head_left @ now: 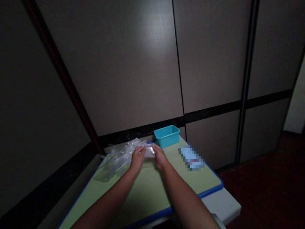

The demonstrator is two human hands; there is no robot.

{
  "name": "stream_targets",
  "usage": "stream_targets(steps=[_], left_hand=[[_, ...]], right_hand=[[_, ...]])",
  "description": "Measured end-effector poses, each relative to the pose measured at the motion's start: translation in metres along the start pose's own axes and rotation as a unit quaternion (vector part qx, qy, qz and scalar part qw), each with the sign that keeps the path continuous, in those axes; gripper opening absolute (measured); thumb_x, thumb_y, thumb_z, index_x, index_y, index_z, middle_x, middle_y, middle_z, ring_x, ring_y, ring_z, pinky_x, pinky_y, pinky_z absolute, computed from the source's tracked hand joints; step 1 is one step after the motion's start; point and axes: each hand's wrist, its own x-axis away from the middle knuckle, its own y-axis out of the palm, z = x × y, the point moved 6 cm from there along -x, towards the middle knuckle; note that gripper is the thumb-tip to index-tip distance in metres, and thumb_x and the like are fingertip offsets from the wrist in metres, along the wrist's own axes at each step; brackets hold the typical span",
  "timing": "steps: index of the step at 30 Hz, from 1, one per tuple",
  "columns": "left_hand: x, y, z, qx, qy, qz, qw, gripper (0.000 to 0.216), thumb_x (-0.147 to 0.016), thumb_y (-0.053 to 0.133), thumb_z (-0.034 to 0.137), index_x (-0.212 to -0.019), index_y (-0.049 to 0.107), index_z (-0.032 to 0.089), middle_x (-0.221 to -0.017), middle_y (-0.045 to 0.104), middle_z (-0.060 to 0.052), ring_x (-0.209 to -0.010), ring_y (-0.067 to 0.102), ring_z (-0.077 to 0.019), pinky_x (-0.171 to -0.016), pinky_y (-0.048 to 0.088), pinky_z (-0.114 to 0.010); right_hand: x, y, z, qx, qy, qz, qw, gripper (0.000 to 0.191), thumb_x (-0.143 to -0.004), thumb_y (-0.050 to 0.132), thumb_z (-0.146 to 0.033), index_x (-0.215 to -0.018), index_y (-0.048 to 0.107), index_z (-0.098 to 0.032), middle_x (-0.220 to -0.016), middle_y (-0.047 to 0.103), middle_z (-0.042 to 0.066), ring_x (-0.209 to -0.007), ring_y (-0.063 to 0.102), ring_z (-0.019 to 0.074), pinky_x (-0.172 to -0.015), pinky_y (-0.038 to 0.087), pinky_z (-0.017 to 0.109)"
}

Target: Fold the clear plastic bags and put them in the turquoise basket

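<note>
Green table (147,190) with plastic (121,157), bin (169,140), blurred item (192,157)

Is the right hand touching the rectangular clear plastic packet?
Touching: the head view shows the right hand holding the packet by its right end.

One head-worn camera looked forward and down at the wearer's left hand (138,158) and right hand (160,156), with the green tabletop (147,194) near below them and dark cabinet panels (133,66) farther off, filling the upper part of the view
</note>
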Motion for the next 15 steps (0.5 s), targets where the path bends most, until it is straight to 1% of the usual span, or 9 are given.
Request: stream_targets(steps=[4,7,11,15], left_hand=[[0.000,-0.003,-0.006,-0.026,0.004,0.005,1.000,0.030,-0.069,0.059,0.045,-0.066,0.066,0.017,-0.073,0.062,-0.004,-0.075,0.057,-0.0202,-0.068,0.042,-0.026],[0.000,-0.003,-0.009,-0.048,0.001,0.007,0.999,0.029,-0.070,0.058,0.044,-0.060,0.064,0.017,-0.064,0.060,-0.003,-0.067,0.055,-0.0191,-0.062,0.040,-0.025],[-0.001,-0.003,-0.009,-0.067,-0.005,0.017,0.998,0.033,-0.069,0.058,0.045,-0.050,0.057,0.019,-0.053,0.053,0.000,-0.059,0.051,-0.0176,-0.055,0.036,-0.024],[-0.002,-0.003,-0.005,-0.072,-0.007,0.036,0.997,0.034,-0.070,0.055,0.048,-0.052,0.055,0.019,-0.054,0.053,0.001,-0.059,0.050,-0.0170,-0.054,0.035,-0.023]], right_hand=[[-0.002,-0.006,0.005,-0.020,0.013,0.023,0.999,0.033,-0.061,0.066,-0.046,-0.068,0.051,-0.018,-0.056,0.059,-0.003,-0.050,0.052,0.0114,-0.051,0.040,0.023],[-0.004,-0.009,0.009,-0.019,0.023,0.043,0.999,0.033,-0.058,0.068,-0.044,-0.068,0.049,-0.019,-0.051,0.056,-0.006,-0.044,0.048,0.0100,-0.046,0.036,0.021],[-0.004,-0.012,0.010,-0.010,0.038,0.055,0.998,0.030,-0.058,0.068,-0.041,-0.071,0.055,-0.017,-0.053,0.058,-0.004,-0.046,0.049,0.0103,-0.046,0.036,0.021],[-0.001,-0.008,0.009,-0.004,0.057,0.032,0.998,0.029,-0.056,0.071,-0.038,-0.068,0.062,-0.014,-0.055,0.061,0.000,-0.050,0.053,0.0123,-0.048,0.038,0.022]])
